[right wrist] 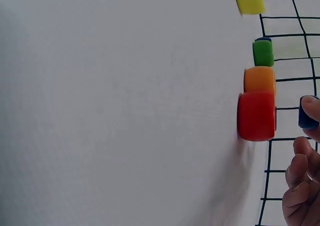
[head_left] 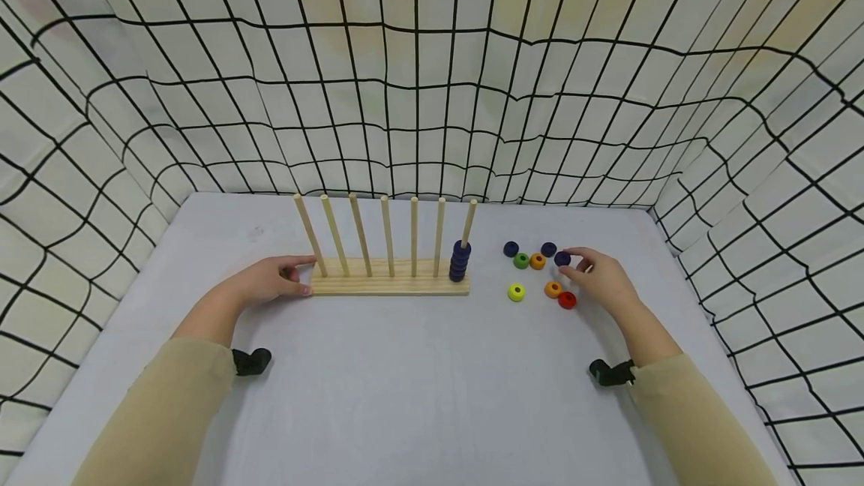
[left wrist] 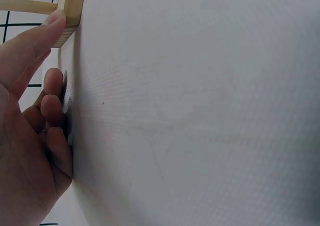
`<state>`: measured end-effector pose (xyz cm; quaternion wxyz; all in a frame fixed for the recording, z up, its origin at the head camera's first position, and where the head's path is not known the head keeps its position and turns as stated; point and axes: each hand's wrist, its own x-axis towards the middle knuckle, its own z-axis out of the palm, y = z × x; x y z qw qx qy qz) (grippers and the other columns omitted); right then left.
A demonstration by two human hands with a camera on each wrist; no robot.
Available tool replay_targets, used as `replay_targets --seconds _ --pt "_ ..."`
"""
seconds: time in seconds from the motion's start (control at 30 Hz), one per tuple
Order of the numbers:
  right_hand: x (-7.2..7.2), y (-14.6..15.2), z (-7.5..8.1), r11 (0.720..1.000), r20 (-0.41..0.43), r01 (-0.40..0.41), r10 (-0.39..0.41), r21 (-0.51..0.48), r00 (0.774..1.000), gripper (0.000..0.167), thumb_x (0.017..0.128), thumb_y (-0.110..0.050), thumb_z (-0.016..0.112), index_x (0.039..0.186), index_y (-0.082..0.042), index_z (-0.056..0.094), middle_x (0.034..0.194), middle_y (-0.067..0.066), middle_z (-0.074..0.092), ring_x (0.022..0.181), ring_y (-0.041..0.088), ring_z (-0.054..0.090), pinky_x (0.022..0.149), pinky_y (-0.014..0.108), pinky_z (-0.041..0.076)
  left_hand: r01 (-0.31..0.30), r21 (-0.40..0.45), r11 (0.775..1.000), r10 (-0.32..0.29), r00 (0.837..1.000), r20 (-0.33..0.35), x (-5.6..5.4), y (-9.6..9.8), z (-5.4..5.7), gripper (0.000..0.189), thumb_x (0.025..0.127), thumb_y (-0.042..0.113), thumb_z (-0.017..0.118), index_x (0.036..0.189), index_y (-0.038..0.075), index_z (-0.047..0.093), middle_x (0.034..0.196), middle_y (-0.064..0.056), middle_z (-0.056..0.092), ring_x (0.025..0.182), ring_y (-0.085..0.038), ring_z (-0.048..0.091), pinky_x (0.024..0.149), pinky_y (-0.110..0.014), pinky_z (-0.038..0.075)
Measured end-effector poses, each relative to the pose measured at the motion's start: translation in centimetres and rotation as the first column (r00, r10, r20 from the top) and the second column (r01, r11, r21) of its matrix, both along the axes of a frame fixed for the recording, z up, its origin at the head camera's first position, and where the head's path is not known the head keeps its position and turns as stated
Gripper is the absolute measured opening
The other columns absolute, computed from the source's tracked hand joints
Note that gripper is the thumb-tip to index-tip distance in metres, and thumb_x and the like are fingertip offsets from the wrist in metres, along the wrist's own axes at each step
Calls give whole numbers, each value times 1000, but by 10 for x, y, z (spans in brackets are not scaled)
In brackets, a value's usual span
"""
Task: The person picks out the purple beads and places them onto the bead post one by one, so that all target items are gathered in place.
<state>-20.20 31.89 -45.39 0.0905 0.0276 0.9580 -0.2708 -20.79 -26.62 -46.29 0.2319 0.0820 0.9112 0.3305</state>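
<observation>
A wooden peg stand [head_left: 378, 287] with several upright rods sits toward the back of the table. Dark blue beads [head_left: 459, 261] are stacked on its rightmost rod. My left hand [head_left: 265, 280] grips the stand's left end, thumb at the front and index finger along the back; the thumb presses the wood [left wrist: 75, 5] in the left wrist view. Over at the right, my right hand [head_left: 601, 280] pinches a dark blue bead [head_left: 562, 258] between thumb and fingers. In the right wrist view this blue bead [right wrist: 307, 117] appears raised off the table, partly covered by the thumb.
Loose beads lie between the stand and my right hand: blue [head_left: 511, 249], another blue [head_left: 548, 249], green [head_left: 521, 261], yellow [head_left: 516, 292], two orange [head_left: 537, 261] and red [head_left: 567, 300]. Black netting [head_left: 418, 85] over pale walls surrounds the white table [head_left: 418, 396].
</observation>
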Motion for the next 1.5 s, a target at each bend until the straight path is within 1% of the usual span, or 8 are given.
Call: replay_targets --seconds 0.33,0.7,0.87,1.0,1.3,1.5 --pt "5 -9 3 1000 -46 8 -9 -11 999 51 95 -39 66 140 -17 55 100 10 56 82 26 50 64 33 43 -10 9 1000 10 1000 12 2 0 -1 75 88 31 75 150 6 42 94 -7 50 84 -22 45 72 -36 36" --pt "12 -23 10 998 -92 -10 5 -55 996 50 95 -37 67 139 -15 56 98 10 56 79 25 51 62 33 44 -15 9 1000 15 1000 10 1 0 -5 75 87 31 76 150 6 43 93 -7 50 82 -21 45 71 -35 36" --pt "13 -27 10 997 -104 -38 31 -74 994 51 95 -38 67 139 -14 56 97 9 56 81 25 51 61 32 44 -21 4 1000 21 1000 13 2 0 -5 75 88 31 76 150 6 42 93 -7 50 82 -22 44 71 -35 36" --pt "13 -29 10 996 -113 -55 48 -68 992 51 95 -38 67 138 -14 56 97 8 55 82 25 51 61 32 45 -18 8 1000 17 1000 11 1 0 -4 74 88 30 75 150 6 42 94 -7 50 83 -22 44 71 -35 36" --pt "12 -39 12 995 -122 -41 30 -92 992 50 94 -35 69 139 -18 57 97 8 57 78 25 51 57 32 45 -2 12 1000 2 1000 1 0 1 0 75 89 32 75 150 5 42 96 -8 49 86 -22 44 72 -36 35" --pt "11 -45 14 993 -132 -49 34 -107 991 48 94 -38 69 138 -20 58 97 6 56 84 25 51 58 32 45 -4 3 1000 4 1000 4 0 1 -1 74 89 32 74 150 6 42 95 -8 49 83 -22 44 71 -35 36"
